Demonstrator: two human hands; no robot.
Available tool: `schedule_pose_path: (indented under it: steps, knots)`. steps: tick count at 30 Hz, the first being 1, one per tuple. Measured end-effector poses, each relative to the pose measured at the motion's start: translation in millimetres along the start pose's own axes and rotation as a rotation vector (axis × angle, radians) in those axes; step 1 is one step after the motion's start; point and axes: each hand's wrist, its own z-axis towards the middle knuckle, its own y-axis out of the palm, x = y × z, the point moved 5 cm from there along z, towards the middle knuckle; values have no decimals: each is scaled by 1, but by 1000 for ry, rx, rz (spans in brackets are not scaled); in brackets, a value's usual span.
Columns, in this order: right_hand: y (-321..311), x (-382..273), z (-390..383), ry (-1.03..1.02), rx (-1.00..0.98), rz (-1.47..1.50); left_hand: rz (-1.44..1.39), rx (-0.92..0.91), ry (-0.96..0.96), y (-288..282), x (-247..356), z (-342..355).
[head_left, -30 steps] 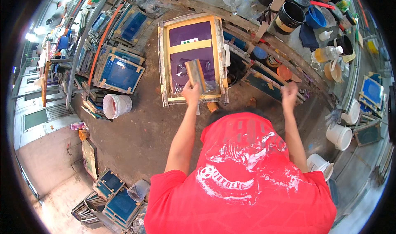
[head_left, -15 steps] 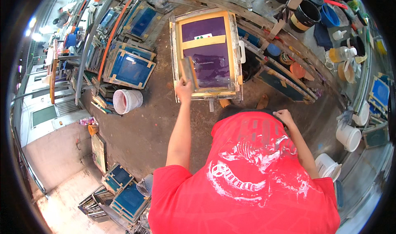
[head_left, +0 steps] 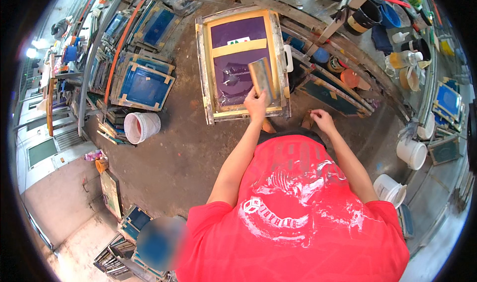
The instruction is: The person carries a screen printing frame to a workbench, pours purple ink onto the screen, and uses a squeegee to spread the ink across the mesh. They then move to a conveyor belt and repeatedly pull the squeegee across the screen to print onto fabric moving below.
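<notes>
A wooden-handled squeegee (head_left: 261,77) is in my left hand (head_left: 257,104), whose fingers wrap round it. It is held tilted over the lower right part of a screen printing frame (head_left: 200,66). That frame has a dark purple mesh area (head_left: 231,90) edged with yellowish tape, and a tape strip (head_left: 238,48) crosses it. Shiny wet-looking ink marks part of the purple area. Away from the frame, in front of my waist on the right, my right hand (head_left: 324,120) has its fingers curled together, with nothing visible in them.
Blue screens (head_left: 144,83) lie stacked on the left beside a white bucket (head_left: 141,128). Framed screens (head_left: 333,95) lean at the right below a bench with a black bucket (head_left: 364,17) and bottles. White buckets (head_left: 411,154) stand farther right. A white handle (head_left: 288,58) juts beside the frame.
My left hand has carried the squeegee rightward, from the frame's lower left to its lower right. My right hand has come off my hip toward the front. The view has shifted slightly.
</notes>
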Motion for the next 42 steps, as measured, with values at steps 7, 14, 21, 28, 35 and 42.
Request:
schedule_pose_path:
  steps: [7,14,21,28,35,42]
  knots:
    - [41,-68,46,-32,76,309,158,-19,38,-90,-20,29]
    - [44,-95,88,-1,139,243,522,273,208,-156,0,50]
    - [31,-119,160,-44,274,231,308,5,189,-69,15,28]
    - [39,-120,213,-249,369,249,446,207,-85,-158,-12,89]
    - [61,-159,213,76,123,762,-187,114,-581,-196,-104,114]
    - [83,-148,185,92,368,622,-238,36,-531,-243,-66,115]
